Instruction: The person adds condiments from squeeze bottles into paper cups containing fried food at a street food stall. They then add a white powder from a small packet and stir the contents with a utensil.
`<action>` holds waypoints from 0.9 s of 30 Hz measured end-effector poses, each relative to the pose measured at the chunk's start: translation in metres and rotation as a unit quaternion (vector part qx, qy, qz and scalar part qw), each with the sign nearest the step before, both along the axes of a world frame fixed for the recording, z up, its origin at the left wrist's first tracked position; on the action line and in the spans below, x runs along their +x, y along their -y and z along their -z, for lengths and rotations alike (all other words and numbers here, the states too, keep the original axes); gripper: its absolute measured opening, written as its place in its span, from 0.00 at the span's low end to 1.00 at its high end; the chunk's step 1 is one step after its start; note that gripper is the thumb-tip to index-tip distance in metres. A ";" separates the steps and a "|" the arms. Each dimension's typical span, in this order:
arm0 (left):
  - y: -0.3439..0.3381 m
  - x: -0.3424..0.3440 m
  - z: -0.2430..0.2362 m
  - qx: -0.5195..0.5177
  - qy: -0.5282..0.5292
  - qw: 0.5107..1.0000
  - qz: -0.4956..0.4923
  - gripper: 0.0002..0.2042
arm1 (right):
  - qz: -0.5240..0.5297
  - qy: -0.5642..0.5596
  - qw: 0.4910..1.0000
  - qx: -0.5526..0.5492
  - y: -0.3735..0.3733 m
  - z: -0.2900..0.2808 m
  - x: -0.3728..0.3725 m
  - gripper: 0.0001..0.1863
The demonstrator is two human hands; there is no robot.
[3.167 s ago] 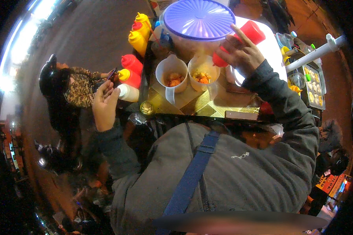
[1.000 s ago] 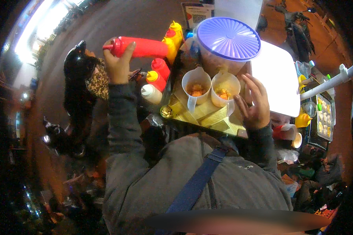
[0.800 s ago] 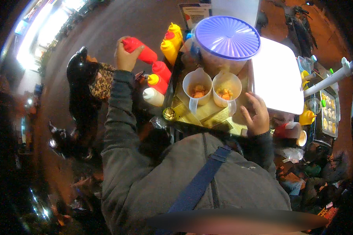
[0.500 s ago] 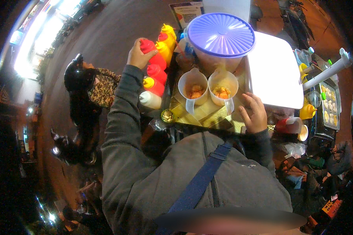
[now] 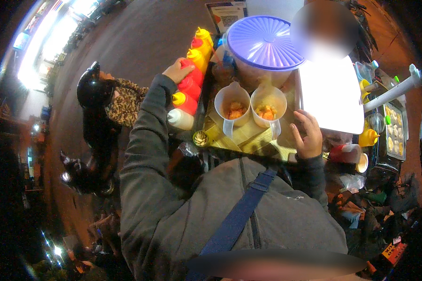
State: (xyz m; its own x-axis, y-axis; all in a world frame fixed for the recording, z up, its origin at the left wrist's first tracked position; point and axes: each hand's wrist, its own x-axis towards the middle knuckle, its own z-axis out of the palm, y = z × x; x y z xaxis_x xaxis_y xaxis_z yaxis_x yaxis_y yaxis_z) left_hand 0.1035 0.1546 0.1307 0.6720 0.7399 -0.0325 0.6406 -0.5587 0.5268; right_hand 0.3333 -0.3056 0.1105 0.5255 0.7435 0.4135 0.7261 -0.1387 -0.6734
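Left of the tub [image 5: 265, 44], my left hand [image 5: 176, 71] gripped a red bottle [image 5: 196, 75]; nearer me than the tub, my right hand [image 5: 309, 139] was spread.

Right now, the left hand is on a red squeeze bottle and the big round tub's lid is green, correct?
Not the colour: the head view shows the ridged lid on the tub is purple. The left hand is indeed on a red squeeze bottle.

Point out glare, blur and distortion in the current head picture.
Head view: the white panel is overexposed; the purple lid shows glossy highlights; the upper-left lights are blown out; smooth blurs cover patches at upper right and bottom centre; fisheye bends the outer scene; corners go black.
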 end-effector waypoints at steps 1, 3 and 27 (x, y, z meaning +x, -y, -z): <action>-0.004 0.002 0.002 -0.029 -0.027 0.999 0.004 0.38 | 0.005 -0.007 1.000 0.002 0.000 -0.001 0.000 0.20; -0.008 0.008 -0.002 0.008 -0.071 0.996 0.050 0.38 | 0.004 -0.005 1.000 0.000 -0.001 -0.002 -0.001 0.20; 0.154 -0.011 -0.199 0.101 0.086 0.990 0.052 0.26 | -0.105 0.081 0.985 0.113 -0.045 -0.091 -0.008 0.28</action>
State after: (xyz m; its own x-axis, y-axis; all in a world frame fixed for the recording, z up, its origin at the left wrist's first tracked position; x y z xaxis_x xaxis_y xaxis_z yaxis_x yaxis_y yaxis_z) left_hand 0.0926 0.0002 0.3293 0.7277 0.6461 0.2303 0.4850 -0.7221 0.4934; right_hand 0.3251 -0.2605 0.2015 0.2832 0.7082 0.6467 0.8234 0.1662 -0.5426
